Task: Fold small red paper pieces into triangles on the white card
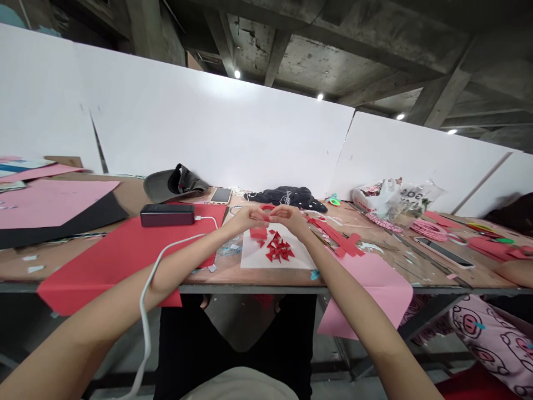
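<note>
My left hand (251, 216) and my right hand (288, 215) meet above a white sheet (254, 259). The fingers of both are bent around a red ring-shaped piece (267, 207), one hand on each side of it. Its material is too small to make out. Below the hands, a pile of small folded red paper pieces (280, 247) lies on the sheet. Flat red pieces (259, 232) lie by the pile's upper left, partly under my left hand.
To the left are a large red sheet (112, 250), a black power bank (167, 215) with a white cable (145, 311) crossing my left forearm, and a cap (172, 185). Red strips (339, 239), a pink sheet (381, 283) and a phone (443, 253) lie right. Another person's arm (516, 272) shows.
</note>
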### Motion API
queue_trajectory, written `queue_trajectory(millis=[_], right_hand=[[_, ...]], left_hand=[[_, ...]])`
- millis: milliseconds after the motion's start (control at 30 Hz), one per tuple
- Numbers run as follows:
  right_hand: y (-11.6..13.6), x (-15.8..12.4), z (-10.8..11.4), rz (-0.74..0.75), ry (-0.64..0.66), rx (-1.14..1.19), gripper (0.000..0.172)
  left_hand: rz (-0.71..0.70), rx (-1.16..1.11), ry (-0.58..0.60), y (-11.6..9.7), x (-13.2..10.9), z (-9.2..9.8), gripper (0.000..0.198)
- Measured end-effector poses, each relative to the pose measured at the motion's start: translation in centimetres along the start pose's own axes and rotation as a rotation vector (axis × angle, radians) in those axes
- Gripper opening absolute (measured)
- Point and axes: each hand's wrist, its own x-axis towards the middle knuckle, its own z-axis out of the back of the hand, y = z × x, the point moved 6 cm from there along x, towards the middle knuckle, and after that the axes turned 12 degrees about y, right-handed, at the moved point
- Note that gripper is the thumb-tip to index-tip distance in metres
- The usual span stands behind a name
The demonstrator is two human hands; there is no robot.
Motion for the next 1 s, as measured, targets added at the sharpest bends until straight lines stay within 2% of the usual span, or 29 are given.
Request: queue_trajectory(millis=[67, 133, 267, 433, 667, 867, 1000], right_hand=[[0.3, 0.0, 0.2, 0.014, -0.026, 0.001, 0.022], [0.7, 0.0, 0.2, 0.054, -0.052, -0.023, 0.018], [2.0, -0.4, -0.2, 0.185, -0.053, -0.179, 0.007], [2.9, -0.7, -0.6, 0.259, -0.037, -0.292, 0.009], [3.3, -0.8, -0.8, 0.294, -0.021, -0.356, 0.011], [3.3, -0.8, -1.2, 0.252, 0.0, -0.428, 0.009], [2.9, -0.7, -1.4, 0.261, 0.045, -0.479, 0.01]], left_hand=[[0.048, -0.239, 0.007, 0.3, -0.1, 0.1, 0.035], [0.104, -0.428, 0.007, 0.5, -0.2, 0.1, 0.03], [0.219, -0.564, 0.009, 0.8, -0.2, 0.1, 0.022], [0.263, -0.514, 0.006, 0.7, -0.5, 0.0, 0.02], [0.102, -0.406, 0.004, -0.7, -0.8, 0.2, 0.03], [0.077, -0.275, -0.037, -0.9, -0.8, 0.6, 0.028], [0.039, -0.11, -0.062, -0.9, -0.4, 0.8, 0.024]])
